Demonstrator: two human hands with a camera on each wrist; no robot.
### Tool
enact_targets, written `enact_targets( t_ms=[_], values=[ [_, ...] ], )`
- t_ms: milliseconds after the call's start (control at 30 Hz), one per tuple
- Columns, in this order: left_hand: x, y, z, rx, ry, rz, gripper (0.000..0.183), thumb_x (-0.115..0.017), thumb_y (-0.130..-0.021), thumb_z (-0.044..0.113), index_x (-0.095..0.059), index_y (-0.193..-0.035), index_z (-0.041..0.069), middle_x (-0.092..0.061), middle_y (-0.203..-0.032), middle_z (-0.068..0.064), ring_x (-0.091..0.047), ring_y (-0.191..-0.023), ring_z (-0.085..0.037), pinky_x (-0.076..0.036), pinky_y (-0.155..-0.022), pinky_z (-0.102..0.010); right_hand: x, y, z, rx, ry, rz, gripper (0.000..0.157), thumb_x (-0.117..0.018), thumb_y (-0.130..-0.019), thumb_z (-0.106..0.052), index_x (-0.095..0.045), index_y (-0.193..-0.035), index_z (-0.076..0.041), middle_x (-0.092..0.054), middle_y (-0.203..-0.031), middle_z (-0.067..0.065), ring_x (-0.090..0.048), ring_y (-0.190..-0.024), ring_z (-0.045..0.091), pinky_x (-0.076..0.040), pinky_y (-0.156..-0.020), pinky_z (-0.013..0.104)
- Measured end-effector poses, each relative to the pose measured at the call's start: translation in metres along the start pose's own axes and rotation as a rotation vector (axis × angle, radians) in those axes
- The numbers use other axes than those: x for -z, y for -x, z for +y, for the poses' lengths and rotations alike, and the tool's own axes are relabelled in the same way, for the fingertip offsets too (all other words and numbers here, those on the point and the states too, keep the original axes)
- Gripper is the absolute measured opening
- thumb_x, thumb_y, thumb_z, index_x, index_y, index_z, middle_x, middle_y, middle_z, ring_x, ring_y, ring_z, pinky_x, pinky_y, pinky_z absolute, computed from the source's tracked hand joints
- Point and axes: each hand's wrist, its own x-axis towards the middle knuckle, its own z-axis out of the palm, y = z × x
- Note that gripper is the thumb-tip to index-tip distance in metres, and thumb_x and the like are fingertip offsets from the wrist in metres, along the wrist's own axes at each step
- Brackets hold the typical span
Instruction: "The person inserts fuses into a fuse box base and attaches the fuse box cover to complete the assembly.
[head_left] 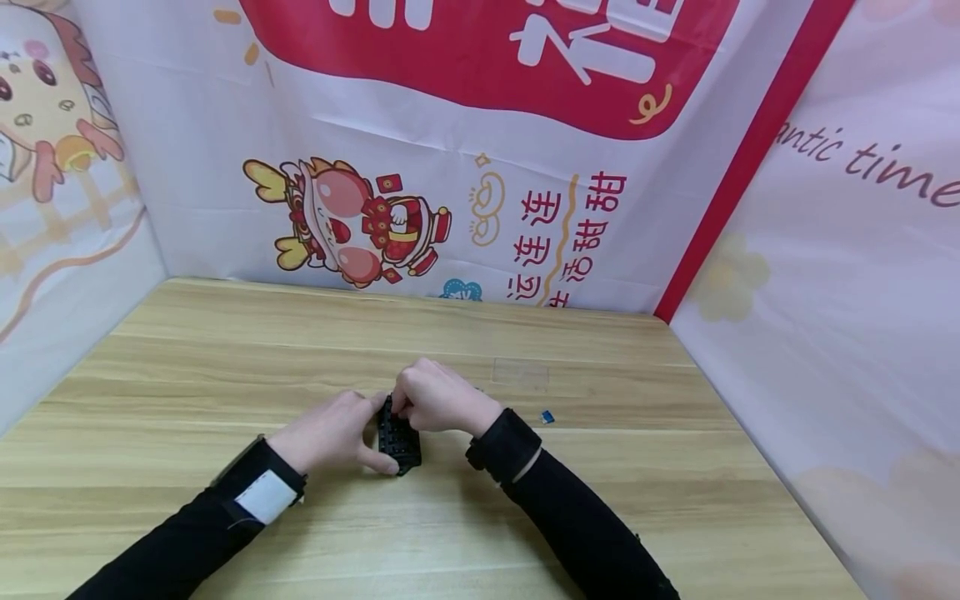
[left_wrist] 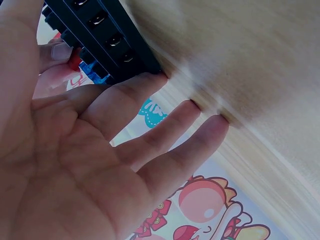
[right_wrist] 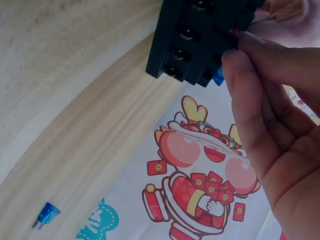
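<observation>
A black terminal block (head_left: 400, 442) with a row of screws stands on the table. My left hand (head_left: 337, 433) holds it by its two ends, thumb at the near end and a finger at the far end. In the left wrist view the other fingers (left_wrist: 175, 160) rest their tips on the tabletop. My right hand (head_left: 442, 398) is at the block's far right side, thumb and forefinger pinching a small red piece (right_wrist: 235, 32) against it. That piece is mostly hidden by the fingertips. A blue piece (right_wrist: 218, 77) shows on the block just beside them.
On the wooden table (head_left: 600, 500), right of the hands, lies a loose blue crimp terminal (head_left: 547, 417). A clear flat rectangle (head_left: 521, 374) lies behind it. Printed cloth (head_left: 465, 208) hangs along the table's back and side edges.
</observation>
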Motion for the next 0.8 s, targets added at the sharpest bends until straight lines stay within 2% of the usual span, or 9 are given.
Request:
enact_targets(
  t_ms=[100,333,567,800],
  values=[
    [-0.0003,-0.0001,-0.0005,-0.005,-0.006,0.002,0.064,-0.081,-0.064,0.053,-0.057,-0.106,0.011,-0.045,-0.067,0.004,-0.042,-0.060,-0.010,-0.031,-0.052,-0.026,-0.0012,-0.0010,0.0006,0.004,-0.002,0.008,0.021,-0.064,-0.075,0.005,-0.067,-0.065,-0.013,-0.049,-0.062,-0.009,-0.039,-0.056,0.005,-0.034,-0.055,0.012],
    [0.0008,0.0003,0.0003,-0.015,-0.006,0.010,0.065,-0.081,-0.064,0.052,-0.057,-0.108,0.010,-0.044,-0.067,0.004,-0.041,-0.059,-0.010,-0.031,-0.051,-0.026,-0.0029,-0.0015,0.0022,-0.005,-0.051,0.025,0.021,-0.063,-0.071,0.008,-0.070,-0.068,-0.012,-0.057,-0.067,-0.007,-0.048,-0.059,0.002,-0.039,-0.058,0.011],
    [0.0008,0.0007,0.0000,-0.014,-0.006,0.004,0.063,-0.081,-0.064,0.052,-0.057,-0.105,0.011,-0.045,-0.067,0.004,-0.041,-0.058,-0.009,-0.031,-0.051,-0.025,-0.0044,-0.0023,0.0015,-0.002,-0.066,0.036,0.022,-0.062,-0.069,0.009,-0.068,-0.065,-0.012,-0.056,-0.065,-0.008,-0.046,-0.056,0.003,-0.038,-0.056,0.011],
    [0.0009,0.0004,-0.0006,-0.018,-0.006,0.002,0.064,-0.081,-0.064,0.052,-0.057,-0.107,0.010,-0.045,-0.067,0.004,-0.041,-0.058,-0.009,-0.031,-0.051,-0.025,-0.0056,-0.0040,0.0029,-0.021,-0.085,0.035,0.021,-0.062,-0.069,0.009,-0.069,-0.067,-0.011,-0.057,-0.067,-0.009,-0.050,-0.059,0.002,-0.040,-0.057,0.011]
  ],
)
